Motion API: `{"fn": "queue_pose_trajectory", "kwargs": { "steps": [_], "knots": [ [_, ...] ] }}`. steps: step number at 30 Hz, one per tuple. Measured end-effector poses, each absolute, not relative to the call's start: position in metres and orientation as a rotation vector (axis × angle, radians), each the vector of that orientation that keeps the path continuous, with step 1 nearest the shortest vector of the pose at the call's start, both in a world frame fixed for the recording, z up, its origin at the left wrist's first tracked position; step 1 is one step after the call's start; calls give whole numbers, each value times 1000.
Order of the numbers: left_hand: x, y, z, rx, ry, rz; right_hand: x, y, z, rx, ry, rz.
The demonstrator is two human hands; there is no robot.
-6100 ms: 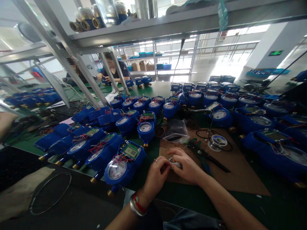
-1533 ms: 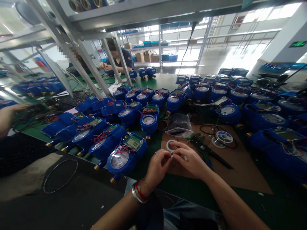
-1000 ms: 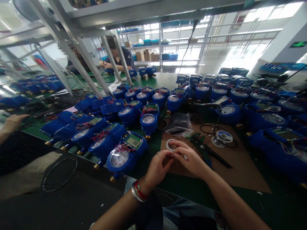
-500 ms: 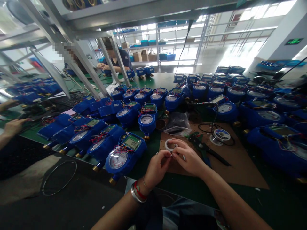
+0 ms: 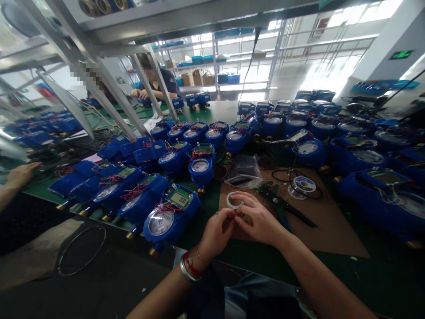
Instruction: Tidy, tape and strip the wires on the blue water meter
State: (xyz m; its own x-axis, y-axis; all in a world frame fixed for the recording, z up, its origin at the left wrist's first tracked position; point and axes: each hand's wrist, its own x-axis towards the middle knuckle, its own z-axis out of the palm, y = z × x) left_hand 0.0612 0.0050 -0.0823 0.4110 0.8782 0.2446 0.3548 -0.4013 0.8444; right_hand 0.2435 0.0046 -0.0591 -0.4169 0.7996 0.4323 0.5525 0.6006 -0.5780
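A narrow white ring, which looks like a roll of tape (image 5: 228,201), is held upright or slightly tilted above the brown board. My right hand (image 5: 260,219) curls its fingers over the roll's right side. Thumb and forefinger of my left hand (image 5: 217,231) pinch close together at the roll's lower edge, meeting the right fingertips. Whatever lies between those tips is too small to make out. Left of my hands lies a blue water meter (image 5: 172,212) with a lit display and loose red and white wires.
Several more blue meters stand in rows left, behind and right. On the brown board (image 5: 332,230) lie green-and-black cutters (image 5: 279,201) and a solder spool (image 5: 302,186). A clear plastic bag (image 5: 244,170) sits behind. Another person's hand (image 5: 23,175) is at far left; a co-worker (image 5: 166,84) sits beyond the frame posts.
The whole view has shifted slightly. My hands stay together at the white roll, with the fingertips drawn a little closer; nothing else on the bench has visibly moved.
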Motion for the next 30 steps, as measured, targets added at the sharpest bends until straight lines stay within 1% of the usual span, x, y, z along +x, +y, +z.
{"fn": "queue_pose_trajectory", "kwargs": {
  "steps": [9, 20, 24, 30],
  "knots": [
    [61, 6, -84, 1972, 1064, 891, 239, 3, -59, -1061, -2174, 368],
    [64, 7, -80, 2020, 1012, 773, 239, 2, -57, -1068, -2206, 350],
    [63, 10, -84, 2028, 989, 790, 247, 3, -49, -1102, -2186, 287],
    [59, 13, -89, 1998, 1043, 889, 259, 9, -48, -1267, -2005, 248]
  ]
}}
